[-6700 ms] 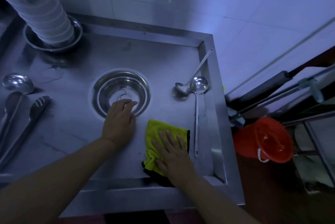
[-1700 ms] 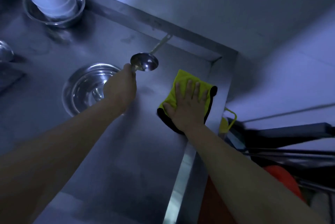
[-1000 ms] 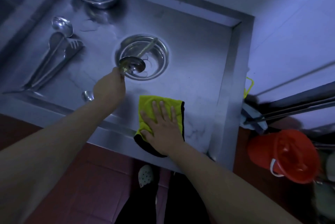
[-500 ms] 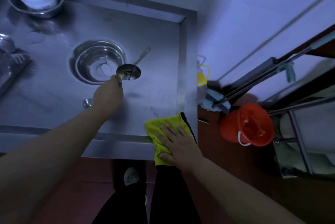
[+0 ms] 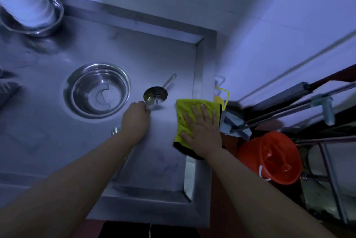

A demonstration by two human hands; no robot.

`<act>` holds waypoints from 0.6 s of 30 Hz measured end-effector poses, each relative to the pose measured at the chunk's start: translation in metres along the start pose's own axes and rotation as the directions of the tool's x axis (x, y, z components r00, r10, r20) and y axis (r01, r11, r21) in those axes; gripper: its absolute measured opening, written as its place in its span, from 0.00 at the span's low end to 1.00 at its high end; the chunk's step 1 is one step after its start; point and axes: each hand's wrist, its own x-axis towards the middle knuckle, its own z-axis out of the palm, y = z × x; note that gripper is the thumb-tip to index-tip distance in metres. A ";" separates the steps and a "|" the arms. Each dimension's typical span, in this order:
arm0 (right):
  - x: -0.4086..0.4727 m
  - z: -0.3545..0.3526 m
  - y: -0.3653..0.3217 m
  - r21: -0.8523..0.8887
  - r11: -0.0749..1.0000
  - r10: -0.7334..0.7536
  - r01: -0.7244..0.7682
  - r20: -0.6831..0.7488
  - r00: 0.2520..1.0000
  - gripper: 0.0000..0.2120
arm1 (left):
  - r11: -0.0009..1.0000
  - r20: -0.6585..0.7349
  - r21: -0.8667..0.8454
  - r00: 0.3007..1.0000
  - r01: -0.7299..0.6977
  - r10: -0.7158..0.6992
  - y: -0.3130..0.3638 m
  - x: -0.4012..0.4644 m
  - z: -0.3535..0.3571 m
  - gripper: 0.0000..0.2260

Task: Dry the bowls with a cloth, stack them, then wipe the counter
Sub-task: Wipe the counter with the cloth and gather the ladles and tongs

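Observation:
My right hand lies flat with spread fingers on the yellow cloth, pressing it onto the steel counter at its raised right rim. My left hand grips steel ladles and holds them above the counter; one ladle bowl shows past my fingers, and another handle end shows below my wrist. A tall stack of white bowls stands in a steel basin at the far left corner.
A round steel well is sunk into the counter's middle. Utensils lie at the left edge. Beside the counter's right edge are a yellow container, a brush, an orange bucket and metal bars.
My right hand has slid the cloth from the front right corner back along the right rim. My left hand still holds the ladles up, now slightly further right.

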 end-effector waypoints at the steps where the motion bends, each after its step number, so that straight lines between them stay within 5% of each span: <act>1: 0.017 0.000 0.007 0.000 1.000 0.002 -0.002 -0.014 1.000 0.30 | 1.000 0.009 -0.004 1.000 0.017 -0.017 0.005 0.009 0.003 0.08; 12: 0.171 -0.015 0.071 -0.044 0.998 -0.043 0.041 -0.061 0.997 0.29 | 0.959 0.022 -0.221 0.984 0.179 -0.178 0.055 0.079 0.025 0.06; 18: 0.210 -0.023 0.084 -0.042 0.999 -0.036 0.034 -0.044 0.998 0.28 | 0.970 -0.029 -0.068 0.971 0.233 -0.235 0.065 0.083 0.025 0.09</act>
